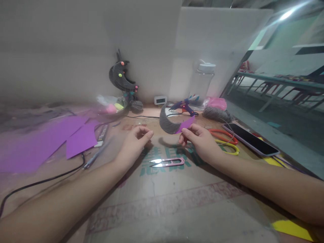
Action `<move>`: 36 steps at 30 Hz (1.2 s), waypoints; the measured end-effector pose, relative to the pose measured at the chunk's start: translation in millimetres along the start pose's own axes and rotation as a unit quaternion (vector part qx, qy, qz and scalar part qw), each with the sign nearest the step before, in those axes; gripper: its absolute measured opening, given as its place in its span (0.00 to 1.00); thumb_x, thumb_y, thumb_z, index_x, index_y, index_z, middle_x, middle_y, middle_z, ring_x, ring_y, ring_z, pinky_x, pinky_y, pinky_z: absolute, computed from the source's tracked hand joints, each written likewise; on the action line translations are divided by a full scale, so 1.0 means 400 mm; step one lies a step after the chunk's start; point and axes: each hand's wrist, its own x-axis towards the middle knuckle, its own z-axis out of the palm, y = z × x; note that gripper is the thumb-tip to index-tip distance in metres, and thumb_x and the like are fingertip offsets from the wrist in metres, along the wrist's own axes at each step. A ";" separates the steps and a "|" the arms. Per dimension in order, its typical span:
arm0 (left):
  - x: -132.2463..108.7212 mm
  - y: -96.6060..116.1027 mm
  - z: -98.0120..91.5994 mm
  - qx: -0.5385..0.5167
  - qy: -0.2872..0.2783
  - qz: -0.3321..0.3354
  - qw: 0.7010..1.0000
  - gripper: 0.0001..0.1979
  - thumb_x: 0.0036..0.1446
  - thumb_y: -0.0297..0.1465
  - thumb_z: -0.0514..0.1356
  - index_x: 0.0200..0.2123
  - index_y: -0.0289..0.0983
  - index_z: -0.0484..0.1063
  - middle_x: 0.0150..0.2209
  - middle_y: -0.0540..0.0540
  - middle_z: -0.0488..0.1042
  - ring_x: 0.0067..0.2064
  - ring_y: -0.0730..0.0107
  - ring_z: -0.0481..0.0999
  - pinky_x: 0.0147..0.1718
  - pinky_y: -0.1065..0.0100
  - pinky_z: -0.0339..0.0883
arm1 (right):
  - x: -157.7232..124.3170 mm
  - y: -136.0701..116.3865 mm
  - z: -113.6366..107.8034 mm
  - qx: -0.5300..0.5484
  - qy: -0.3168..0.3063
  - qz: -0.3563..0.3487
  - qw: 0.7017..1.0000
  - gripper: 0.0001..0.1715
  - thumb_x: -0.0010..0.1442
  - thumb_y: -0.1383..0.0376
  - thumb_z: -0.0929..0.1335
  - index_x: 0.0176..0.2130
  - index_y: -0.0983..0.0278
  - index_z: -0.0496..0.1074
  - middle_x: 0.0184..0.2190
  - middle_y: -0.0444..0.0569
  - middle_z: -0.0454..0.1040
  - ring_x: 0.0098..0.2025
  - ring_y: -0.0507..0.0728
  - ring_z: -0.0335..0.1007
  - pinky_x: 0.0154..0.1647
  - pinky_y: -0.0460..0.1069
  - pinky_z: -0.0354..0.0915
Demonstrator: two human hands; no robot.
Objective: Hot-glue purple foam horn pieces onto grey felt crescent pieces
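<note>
My right hand (196,138) pinches the purple end of a crescent-shaped purple paper cutout (187,125). Grey yarn (168,124) is wound round most of that crescent, up to its far tip. To the left of it, my left hand (139,140) is closed, thumb against fingertips; anything thin between them cannot be made out. On the table between my forearms lie pink-handled thread snips (168,162), blades pointing left. A ball of grey yarn (217,114) rests at the back right, with a loose strand curving down near the scissors.
Purple sheets (81,136), a pen (93,157) and a black cable (43,182) lie left. At the back stand a decorated dark crescent (121,76), a small clock (160,100), a glue gun (184,106) and a clear bottle (202,81). Scissors (227,135) and a phone (249,137) lie right.
</note>
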 end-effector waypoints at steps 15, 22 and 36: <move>-0.006 -0.009 0.021 0.029 -0.088 0.044 0.995 0.11 0.51 0.31 0.61 0.40 0.37 0.71 0.34 0.48 0.74 0.36 0.67 0.74 0.37 0.68 0.66 | -0.037 -0.009 0.004 -0.218 -0.011 -0.155 0.963 0.08 0.61 0.62 0.66 0.34 0.63 0.73 0.28 0.46 0.78 0.31 0.53 0.74 0.35 0.48 0.69; -0.028 0.025 0.011 0.118 -0.156 0.070 0.978 0.10 0.57 0.37 0.58 0.35 0.40 0.78 0.36 0.46 0.79 0.40 0.60 0.76 0.42 0.64 0.66 | -0.045 0.003 -0.020 -0.369 -0.047 -0.314 0.873 0.06 0.61 0.66 0.66 0.37 0.62 0.74 0.33 0.48 0.79 0.34 0.54 0.75 0.37 0.48 0.67; -0.018 0.030 0.013 0.148 -0.017 -0.027 0.988 0.19 0.54 0.47 0.58 0.22 0.38 0.72 0.21 0.51 0.72 0.27 0.66 0.70 0.29 0.68 0.61 | -0.047 -0.001 0.002 -0.387 -0.083 -0.269 0.878 0.10 0.60 0.63 0.67 0.42 0.65 0.68 0.32 0.48 0.72 0.28 0.52 0.65 0.31 0.48 0.62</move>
